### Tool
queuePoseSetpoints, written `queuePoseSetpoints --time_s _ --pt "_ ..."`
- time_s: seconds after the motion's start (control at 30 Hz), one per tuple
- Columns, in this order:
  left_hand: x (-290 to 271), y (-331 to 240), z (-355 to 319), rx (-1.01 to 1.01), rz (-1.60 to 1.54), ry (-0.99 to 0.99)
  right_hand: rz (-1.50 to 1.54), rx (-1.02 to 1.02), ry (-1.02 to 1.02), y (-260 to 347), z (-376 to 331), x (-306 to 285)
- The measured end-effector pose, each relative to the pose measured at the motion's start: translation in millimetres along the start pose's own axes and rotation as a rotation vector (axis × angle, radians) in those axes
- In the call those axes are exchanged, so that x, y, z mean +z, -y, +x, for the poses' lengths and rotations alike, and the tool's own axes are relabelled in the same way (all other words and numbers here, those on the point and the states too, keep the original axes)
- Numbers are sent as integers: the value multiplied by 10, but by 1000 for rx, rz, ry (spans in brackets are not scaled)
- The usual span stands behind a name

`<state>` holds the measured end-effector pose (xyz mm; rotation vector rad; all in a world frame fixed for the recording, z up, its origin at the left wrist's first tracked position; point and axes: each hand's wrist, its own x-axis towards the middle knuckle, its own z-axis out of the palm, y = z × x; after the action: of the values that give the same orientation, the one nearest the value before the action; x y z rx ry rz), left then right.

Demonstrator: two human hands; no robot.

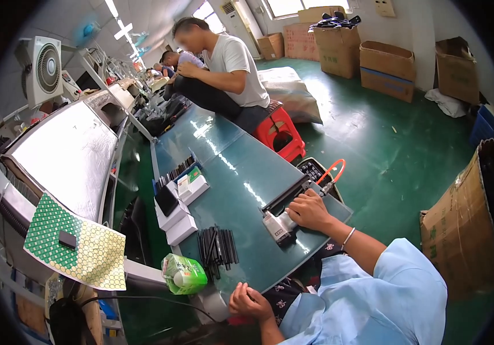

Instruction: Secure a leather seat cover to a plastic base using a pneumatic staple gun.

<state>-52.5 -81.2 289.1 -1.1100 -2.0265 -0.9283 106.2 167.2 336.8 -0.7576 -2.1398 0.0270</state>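
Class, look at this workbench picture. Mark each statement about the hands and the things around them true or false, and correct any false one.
1. The right hand rests on a white and black device on the green table. True.
2. The left hand is also on that device. False: it is at the near table edge, apart from it.
3. A bundle of black strips lies between the hands. True.
4. The green packet sits on the red stool. False: it sits at the table's near corner.
5. The right wrist wears a bracelet. True.
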Motion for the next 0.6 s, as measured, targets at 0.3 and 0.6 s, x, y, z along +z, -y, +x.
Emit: queuePoseSetpoints --time_s 0.3,0.6 --pt "18 -5 -21 -15 -2 -9 -16 3 14 5 -17 -26" --pt "14 -10 0 -44 5 13 -12 -21 46 16 50 -22"
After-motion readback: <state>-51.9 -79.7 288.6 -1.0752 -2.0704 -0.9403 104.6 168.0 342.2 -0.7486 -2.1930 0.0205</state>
